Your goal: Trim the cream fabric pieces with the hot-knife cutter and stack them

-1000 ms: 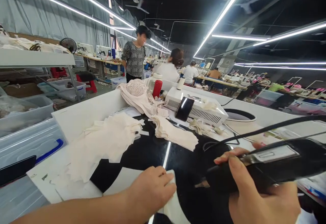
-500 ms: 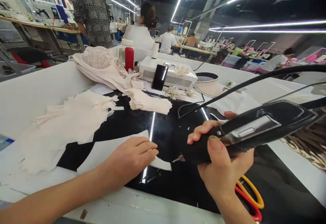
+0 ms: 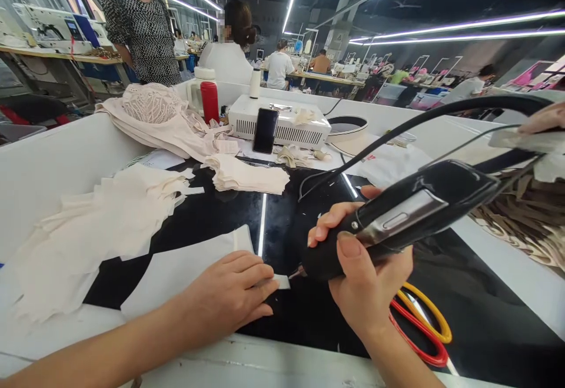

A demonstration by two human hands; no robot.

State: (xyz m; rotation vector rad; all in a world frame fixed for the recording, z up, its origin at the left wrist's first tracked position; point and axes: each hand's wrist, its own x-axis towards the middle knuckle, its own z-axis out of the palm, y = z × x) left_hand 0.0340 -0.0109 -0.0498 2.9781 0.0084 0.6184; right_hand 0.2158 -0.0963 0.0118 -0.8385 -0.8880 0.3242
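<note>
My right hand (image 3: 366,270) is wrapped round a black handheld power tool (image 3: 406,211) with a silver switch plate. Its thin metal tip points left and reaches the end of a narrow pale strip (image 3: 282,282). That strip sticks out from under the fingers of my left hand (image 3: 241,288). My left hand lies over a white curved sheet (image 3: 189,264), fingers close together, pressing down on it. Part of the sheet and strip is hidden beneath the palm. Both rest on a glossy black surface (image 3: 273,223).
Stacked pale fabric pieces (image 3: 101,217) lie left, a smaller stack (image 3: 247,174) ahead. Behind are a phone (image 3: 265,131), white vented box (image 3: 304,132), red bottle (image 3: 209,102) and lace garment (image 3: 154,111). Scissors (image 3: 424,323) lie right. Another person's hand (image 3: 545,120) shows at the right edge.
The tool tip has come closer to the strip, now at its end. My left hand's fingers have spread slightly over the strip. Another person's hand has appeared at the right. The view has shifted.
</note>
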